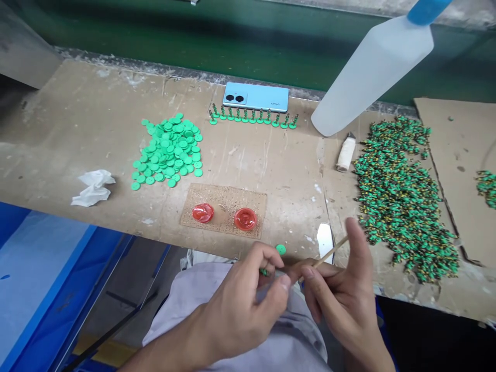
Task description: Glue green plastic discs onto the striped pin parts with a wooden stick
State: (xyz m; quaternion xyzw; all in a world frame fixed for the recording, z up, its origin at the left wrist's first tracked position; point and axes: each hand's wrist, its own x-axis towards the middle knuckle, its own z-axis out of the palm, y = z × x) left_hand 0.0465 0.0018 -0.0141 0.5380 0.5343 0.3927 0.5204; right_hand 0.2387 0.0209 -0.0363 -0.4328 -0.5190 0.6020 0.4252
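Note:
My left hand (248,299) is curled at the front edge of the table, with a small green piece (264,272) between its fingers. Close beside it on the right, my right hand (341,289) pinches a thin wooden stick (331,251), which slants up to the right. The fingertips of both hands nearly meet. A single green disc (281,249) lies just beyond them. Behind my left hand, two red caps (202,212) (245,219) rest on a brown speckled board (222,229).
Green discs (170,150) are piled at left, near crumpled tissue (94,187). A row of small upright figures on discs (252,118) stands before a blue phone (267,97). Rightward are a white bottle (372,72), a wrapped blade (346,153) and a heap of small figures (403,201).

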